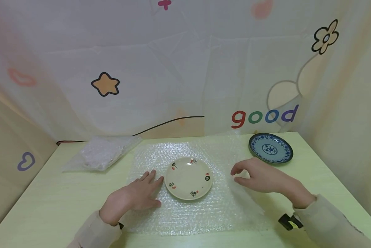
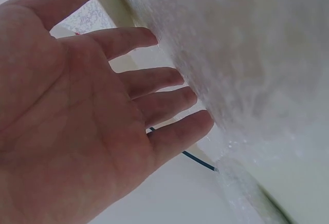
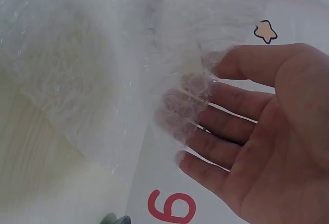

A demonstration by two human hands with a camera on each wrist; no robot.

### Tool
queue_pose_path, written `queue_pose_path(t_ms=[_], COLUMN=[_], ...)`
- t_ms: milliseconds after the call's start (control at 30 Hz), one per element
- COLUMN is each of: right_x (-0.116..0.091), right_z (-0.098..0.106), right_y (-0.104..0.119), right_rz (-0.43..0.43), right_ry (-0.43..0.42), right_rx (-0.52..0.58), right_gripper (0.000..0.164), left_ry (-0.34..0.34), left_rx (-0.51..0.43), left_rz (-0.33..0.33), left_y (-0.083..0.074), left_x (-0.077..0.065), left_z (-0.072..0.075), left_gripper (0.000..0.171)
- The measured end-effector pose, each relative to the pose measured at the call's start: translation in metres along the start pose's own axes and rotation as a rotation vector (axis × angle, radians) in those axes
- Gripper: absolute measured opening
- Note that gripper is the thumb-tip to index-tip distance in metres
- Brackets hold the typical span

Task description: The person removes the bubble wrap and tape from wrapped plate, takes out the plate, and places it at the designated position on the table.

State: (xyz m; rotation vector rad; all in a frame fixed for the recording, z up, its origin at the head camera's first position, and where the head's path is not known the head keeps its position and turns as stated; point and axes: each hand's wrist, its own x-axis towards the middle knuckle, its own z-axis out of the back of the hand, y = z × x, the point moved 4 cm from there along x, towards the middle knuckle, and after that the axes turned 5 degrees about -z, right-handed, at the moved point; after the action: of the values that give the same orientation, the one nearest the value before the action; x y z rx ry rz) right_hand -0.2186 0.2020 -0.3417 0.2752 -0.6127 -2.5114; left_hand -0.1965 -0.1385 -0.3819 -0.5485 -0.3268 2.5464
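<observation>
A cream plate (image 1: pixel 188 181) with small black and red marks lies on a sheet of bubble wrap (image 1: pixel 179 220). Fingers spread, my left hand (image 1: pixel 136 198) is over the wrap just left of the plate, one fingertip right at the rim. In the left wrist view its fingertips meet the edge of the wrap. To the plate's right is my right hand (image 1: pixel 260 175), bent fingers above the wrap's right part, a gap showing between thumb and forefinger. The clear bubbles cover the fingertips of the right hand (image 3: pixel 247 142) in the right wrist view.
At the back right of the table (image 1: pixel 49 196) stands a blue patterned plate (image 1: pixel 270 148), just beyond the right hand. A bubble-wrapped bundle (image 1: pixel 101 151) lies at the back left. Behind the table hangs a printed cloth (image 1: pixel 173 79).
</observation>
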Motion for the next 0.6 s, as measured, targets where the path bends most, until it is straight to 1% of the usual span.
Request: queue_pose_path(t_ms=[167, 333, 433, 600], right_x=[-0.0026, -0.0047, -0.0053, -0.0061], right_z=[0.0, -0.0016, -0.0036, -0.0073], right_y=[-0.0033, -0.0046, -0.005, -0.0067], right_rz=[-0.036, -0.068, -0.072, -0.063], right_ry=[0.037, 0.075, 0.091, 0.09], right_rx=[-0.002, 0.004, 0.01, 0.006], right_gripper=[0.025, 0.032, 0.036, 0.039], left_ry=[0.007, 0.004, -0.002, -0.004], left_rx=[0.0, -0.022, -0.034, -0.037], left_rz=[-0.006, -0.012, -0.014, -0.016], left_y=[0.0008, 0.0016, 0.0023, 0.0032], left_x=[-0.0008, -0.0015, -0.0019, -0.0023], left_z=[-0.0008, -0.0008, -0.0005, 0.0002], left_gripper=[0.079, 0.079, 0.079, 0.08])
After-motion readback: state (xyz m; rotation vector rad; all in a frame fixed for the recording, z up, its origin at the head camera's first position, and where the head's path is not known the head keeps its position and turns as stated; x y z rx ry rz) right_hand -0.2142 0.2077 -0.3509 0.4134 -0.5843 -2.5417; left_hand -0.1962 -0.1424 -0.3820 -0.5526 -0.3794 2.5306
